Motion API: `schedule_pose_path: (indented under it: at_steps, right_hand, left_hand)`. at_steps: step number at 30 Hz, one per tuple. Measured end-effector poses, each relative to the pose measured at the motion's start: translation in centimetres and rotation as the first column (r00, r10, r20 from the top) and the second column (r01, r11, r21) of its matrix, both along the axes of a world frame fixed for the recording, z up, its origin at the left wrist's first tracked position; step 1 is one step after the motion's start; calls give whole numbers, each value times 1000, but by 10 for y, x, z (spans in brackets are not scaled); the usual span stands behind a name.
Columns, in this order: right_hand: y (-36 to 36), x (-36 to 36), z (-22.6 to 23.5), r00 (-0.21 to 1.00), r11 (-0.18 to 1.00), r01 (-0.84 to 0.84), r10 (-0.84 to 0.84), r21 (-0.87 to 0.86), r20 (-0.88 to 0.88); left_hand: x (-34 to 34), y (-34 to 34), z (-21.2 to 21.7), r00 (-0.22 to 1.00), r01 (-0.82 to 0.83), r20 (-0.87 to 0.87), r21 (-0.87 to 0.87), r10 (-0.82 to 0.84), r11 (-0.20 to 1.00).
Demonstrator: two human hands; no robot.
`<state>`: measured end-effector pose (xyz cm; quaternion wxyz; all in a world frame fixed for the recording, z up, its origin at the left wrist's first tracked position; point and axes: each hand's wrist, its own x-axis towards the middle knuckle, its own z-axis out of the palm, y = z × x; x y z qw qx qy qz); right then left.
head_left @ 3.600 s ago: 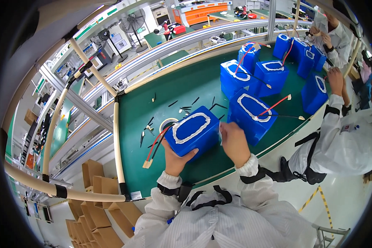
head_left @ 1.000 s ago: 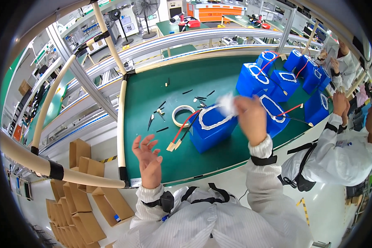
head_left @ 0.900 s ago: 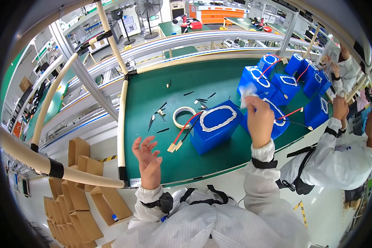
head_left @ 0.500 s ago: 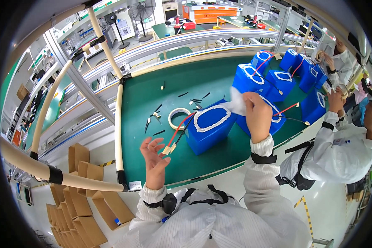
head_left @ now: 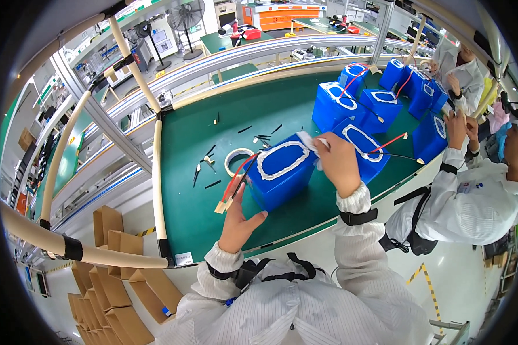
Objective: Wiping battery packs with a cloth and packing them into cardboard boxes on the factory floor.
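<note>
A blue battery pack (head_left: 279, 187) stands in front of me, a loop of white sealant on its top. Red and black leads with pale connectors (head_left: 223, 205) hang off its left end. My left hand (head_left: 239, 223) is beside that end near the leads, thumb apart from the fingers; the fingers are partly hidden behind the wires and pack. At the pack's right end, my right hand (head_left: 338, 164) pinches a white wipe (head_left: 309, 141) against the top edge. Right of it sits another blue pack (head_left: 360, 149) with a white loop and its own leads.
A roll of tape (head_left: 236, 161) and several short black pieces (head_left: 213, 184) lie left on the green table (head_left: 198, 132). More blue packs (head_left: 335, 108) stand at the back right. A co-worker (head_left: 469, 195) is close on my right. Open cardboard boxes (head_left: 118, 282) are on the floor at left.
My left hand has moved right, up against the pack's left end. My right hand has come left and down, bringing the wipe onto the pack's edge. The view has shifted slightly.
</note>
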<state>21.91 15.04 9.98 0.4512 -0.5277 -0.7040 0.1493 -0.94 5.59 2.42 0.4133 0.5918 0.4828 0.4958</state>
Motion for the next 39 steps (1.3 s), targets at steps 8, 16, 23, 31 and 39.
schedule_pose_path:
  at_steps: [8,16,23,31,39]
  right_hand:
    - [-47,40,-34,1000,986,28,-26,-167,12]
    - [-58,-20,-69,999,998,37,-39,-52,-36]
    - [-91,-55,-85,824,777,-566,543,-277,-162]
    - [-49,4,-70,965,968,252,-253,-25,-75]
    - [-79,-42,-75,822,817,-548,485,-181,-299]
  left_hand:
    - [37,35,15,981,-137,158,141,115,980]
    - [30,41,0,969,-56,242,44,43,998]
    - [4,26,10,948,-84,318,216,12,973]
    - [-9,27,-6,954,-79,298,143,33,987]
    - [-45,32,-39,966,-259,33,197,257,946]
